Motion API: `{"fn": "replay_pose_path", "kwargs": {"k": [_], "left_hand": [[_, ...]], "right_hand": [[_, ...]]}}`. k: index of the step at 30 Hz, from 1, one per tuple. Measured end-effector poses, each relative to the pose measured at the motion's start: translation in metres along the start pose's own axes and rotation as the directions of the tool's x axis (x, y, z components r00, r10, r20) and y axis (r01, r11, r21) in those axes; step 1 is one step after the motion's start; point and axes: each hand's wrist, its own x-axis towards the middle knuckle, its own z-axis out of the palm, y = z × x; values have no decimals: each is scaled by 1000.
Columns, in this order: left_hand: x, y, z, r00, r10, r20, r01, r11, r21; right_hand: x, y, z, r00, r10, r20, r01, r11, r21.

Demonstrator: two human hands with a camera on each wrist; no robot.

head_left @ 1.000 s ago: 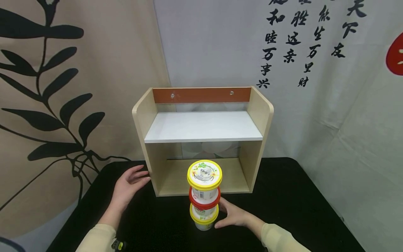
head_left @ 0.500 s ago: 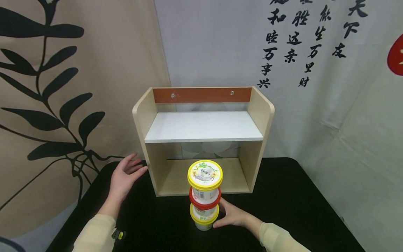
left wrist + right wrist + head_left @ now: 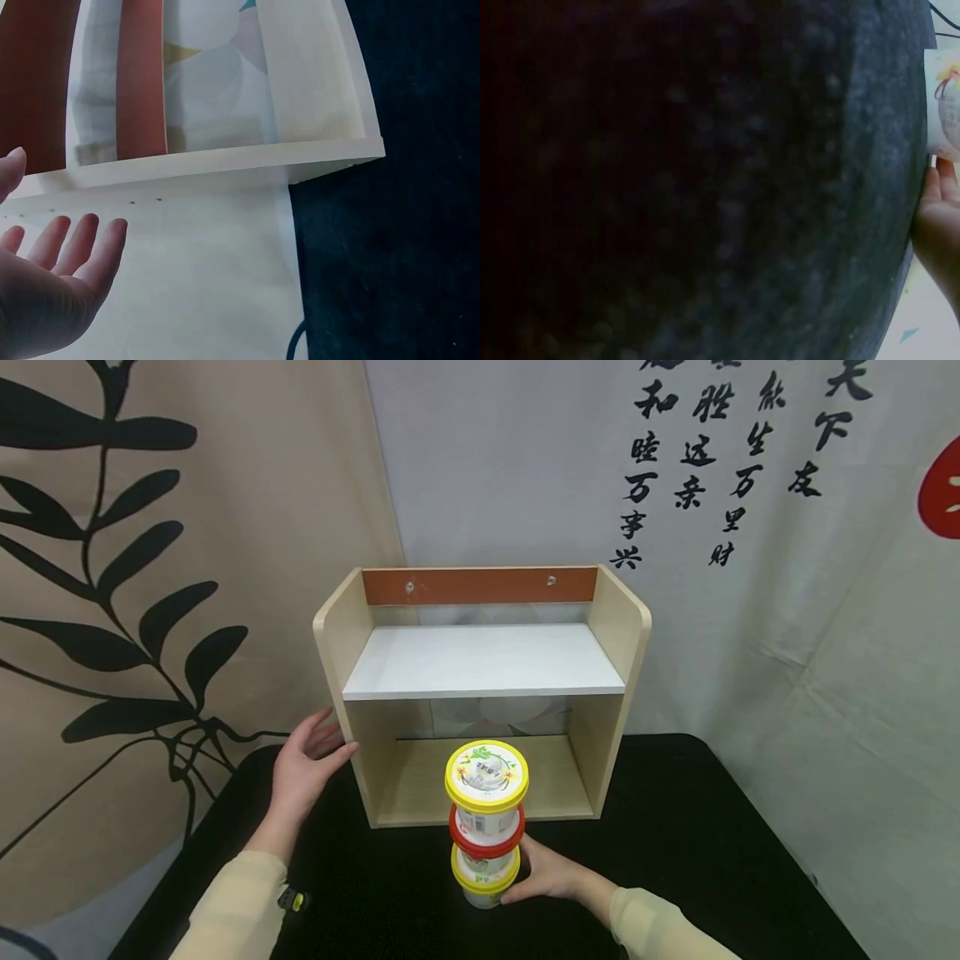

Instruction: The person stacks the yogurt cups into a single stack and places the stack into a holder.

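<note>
Three paper tubs with lids stand stacked in front of a small wooden shelf unit (image 3: 360, 727) in the head view. The top tub (image 3: 487, 777) has a yellow lid, the middle tub (image 3: 486, 827) a red one, the bottom tub (image 3: 485, 877) a yellow one. My right hand (image 3: 551, 870) curls round the right side of the bottom tub, thumb at its front; the other fingertips are partly hidden behind it. Part of a printed tub (image 3: 945, 101) shows at the right wrist view's edge. My left hand (image 3: 303, 768) is beside the shelf's left side panel, fingers loosely extended, holding nothing.
The shelf unit has a white upper board (image 3: 483, 662) and a brown back rail (image 3: 480, 587). It stands on a black table (image 3: 645, 843). Behind hang cloths with printed leaves and black writing. A dark cable (image 3: 295, 341) shows in the left wrist view.
My left hand has risen along the shelf's left side. My right hand has shifted slightly left, its thumb closer in to the bottom tub. The stack has stayed in place.
</note>
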Motion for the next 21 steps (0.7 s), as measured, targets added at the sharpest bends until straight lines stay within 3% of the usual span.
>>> {"fn": "replay_pose_path", "kwargs": {"k": [21], "left_hand": [[6,5,13,996,-38,-84,39,999,6]], "right_hand": [[6,1,5,999,-37,-2,37,998,47]]}}
